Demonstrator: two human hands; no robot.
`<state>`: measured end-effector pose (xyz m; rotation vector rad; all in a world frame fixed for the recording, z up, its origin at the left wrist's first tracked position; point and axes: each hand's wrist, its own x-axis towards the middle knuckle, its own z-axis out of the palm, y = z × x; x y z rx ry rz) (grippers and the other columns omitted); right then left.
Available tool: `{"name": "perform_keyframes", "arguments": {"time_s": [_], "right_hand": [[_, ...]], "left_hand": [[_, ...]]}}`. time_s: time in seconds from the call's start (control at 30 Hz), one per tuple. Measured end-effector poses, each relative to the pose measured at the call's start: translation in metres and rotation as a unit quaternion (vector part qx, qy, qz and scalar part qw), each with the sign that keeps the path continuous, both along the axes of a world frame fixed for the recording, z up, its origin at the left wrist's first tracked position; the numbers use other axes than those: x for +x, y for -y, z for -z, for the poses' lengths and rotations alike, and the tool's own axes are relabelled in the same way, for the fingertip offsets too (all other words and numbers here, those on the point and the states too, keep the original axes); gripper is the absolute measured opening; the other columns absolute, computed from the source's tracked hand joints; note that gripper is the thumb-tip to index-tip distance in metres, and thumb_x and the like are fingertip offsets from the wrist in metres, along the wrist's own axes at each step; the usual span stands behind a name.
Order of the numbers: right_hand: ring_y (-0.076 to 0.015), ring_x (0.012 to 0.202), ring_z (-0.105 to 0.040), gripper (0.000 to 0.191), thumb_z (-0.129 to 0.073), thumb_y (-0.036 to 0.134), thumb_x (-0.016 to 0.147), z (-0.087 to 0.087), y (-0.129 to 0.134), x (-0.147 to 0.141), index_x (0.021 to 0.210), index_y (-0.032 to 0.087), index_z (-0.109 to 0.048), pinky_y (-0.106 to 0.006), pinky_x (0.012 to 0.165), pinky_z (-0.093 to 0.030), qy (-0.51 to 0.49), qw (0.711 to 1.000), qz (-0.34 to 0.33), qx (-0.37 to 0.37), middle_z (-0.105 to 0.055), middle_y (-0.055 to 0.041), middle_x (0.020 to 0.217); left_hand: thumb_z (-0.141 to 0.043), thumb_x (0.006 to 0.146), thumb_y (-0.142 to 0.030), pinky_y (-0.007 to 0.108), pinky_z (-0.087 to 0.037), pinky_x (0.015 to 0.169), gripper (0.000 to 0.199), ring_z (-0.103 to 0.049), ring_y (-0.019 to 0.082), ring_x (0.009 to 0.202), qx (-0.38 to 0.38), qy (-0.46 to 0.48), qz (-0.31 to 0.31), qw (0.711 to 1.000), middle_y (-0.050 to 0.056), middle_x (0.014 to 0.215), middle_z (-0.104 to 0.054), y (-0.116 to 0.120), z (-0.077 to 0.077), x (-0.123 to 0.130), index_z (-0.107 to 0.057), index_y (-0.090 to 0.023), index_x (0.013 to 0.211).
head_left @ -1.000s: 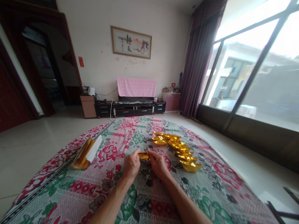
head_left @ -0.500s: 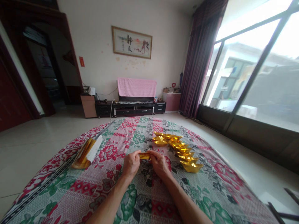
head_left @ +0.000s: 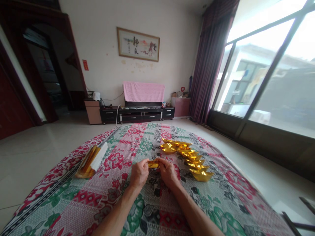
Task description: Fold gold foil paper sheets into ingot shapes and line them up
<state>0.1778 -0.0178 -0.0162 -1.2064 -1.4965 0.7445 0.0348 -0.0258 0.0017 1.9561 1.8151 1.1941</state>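
Observation:
A small folded piece of gold foil paper (head_left: 154, 164) is stretched between my two hands over the middle of the cloth-covered table. My left hand (head_left: 139, 172) pinches its left end, and my right hand (head_left: 168, 171) grips the right end. The fingers partly cover both ends of the paper. To the right of my hands, several folded gold paper ingots (head_left: 201, 174) stand in a curved row. At the left lies a stack of gold and white paper sheets (head_left: 91, 161), bent over along its length.
A flowered tablecloth (head_left: 113, 193) covers the round table. Beyond its far edge is a low black TV cabinet (head_left: 140, 117) with a pink cloth (head_left: 144, 91) above. Windows (head_left: 273, 75) and a purple curtain (head_left: 205, 65) line the right side. Dark bars (head_left: 297, 226) show at lower right.
Both hands keep their hold on the folded gold paper, which has tilted slightly and shows a little more of its face. The ingots and the paper stack have not moved.

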Motion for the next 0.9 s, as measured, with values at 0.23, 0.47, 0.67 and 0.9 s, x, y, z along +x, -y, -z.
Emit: {"name": "perform_keyframes", "arguments": {"time_s": [0.23,0.47,0.67,0.9], "right_hand": [[-0.0166,0.064,-0.062,0.036,-0.042,0.032,0.079,-0.003,0.0013,-0.0002,0.098,0.014,-0.067,-0.024,0.055,-0.051,0.007,1.0,-0.01,-0.005,-0.069,-0.0061,0.076],[-0.0161,0.065,-0.062,0.035,-0.041,0.03,0.079,0.0003,-0.0017,0.0005,0.094,0.015,-0.068,-0.023,0.055,-0.05,0.001,1.0,0.015,0.004,-0.069,-0.0063,0.08],[-0.0159,0.061,-0.061,0.036,-0.041,0.031,0.08,-0.0017,0.0007,0.0011,0.098,0.014,-0.067,-0.023,0.056,-0.05,0.019,1.0,-0.001,0.0,-0.068,-0.0055,0.073],[-0.0156,0.064,-0.061,0.035,-0.04,0.03,0.081,0.0004,-0.0016,0.0012,0.096,0.015,-0.067,-0.023,0.056,-0.049,0.016,1.0,0.022,0.008,-0.069,-0.0065,0.083]], "left_hand": [[-0.042,0.081,-0.017,0.025,-0.051,0.076,0.03,-0.066,0.018,0.085,-0.003,0.009,0.009,1.0,0.008,0.093,-0.07,0.0,-0.0004,-0.0009,-0.068,-0.017,0.097],[-0.042,0.08,-0.016,0.023,-0.052,0.075,0.03,-0.067,0.016,0.082,-0.007,0.031,0.03,0.999,0.007,0.09,-0.071,-0.0007,0.0011,-0.0001,-0.068,-0.017,0.096],[-0.043,0.079,-0.017,0.024,-0.052,0.076,0.03,-0.067,0.017,0.083,-0.007,0.034,0.032,0.999,0.007,0.091,-0.071,-0.0003,0.0016,-0.0006,-0.068,-0.017,0.096],[-0.042,0.08,-0.017,0.024,-0.052,0.075,0.032,-0.067,0.016,0.081,-0.016,0.057,0.026,0.998,0.008,0.093,-0.071,-0.0005,0.0022,0.0018,-0.067,-0.015,0.099]]}}
